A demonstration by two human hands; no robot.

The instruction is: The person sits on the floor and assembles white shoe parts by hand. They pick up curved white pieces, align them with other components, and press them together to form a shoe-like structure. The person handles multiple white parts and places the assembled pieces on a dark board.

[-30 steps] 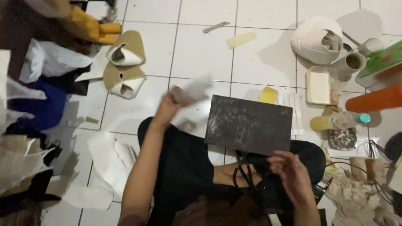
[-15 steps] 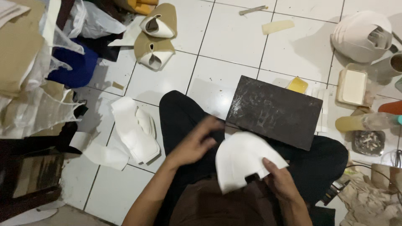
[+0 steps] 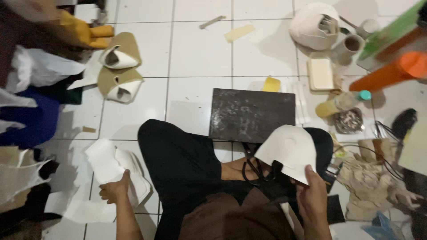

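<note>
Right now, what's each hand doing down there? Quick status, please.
Left hand on the stack of white pieces on the floor. Right hand holds a white curved piece over the lap. Dark slab ahead, untouched.

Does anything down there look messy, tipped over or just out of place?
Yes, it is cluttered. An orange bottle lies on its side at the right, and scraps litter the tiles. The right hand holds a white cut piece; the left hand rests on a loose stack of white pieces. Nothing looks spilled.
</note>
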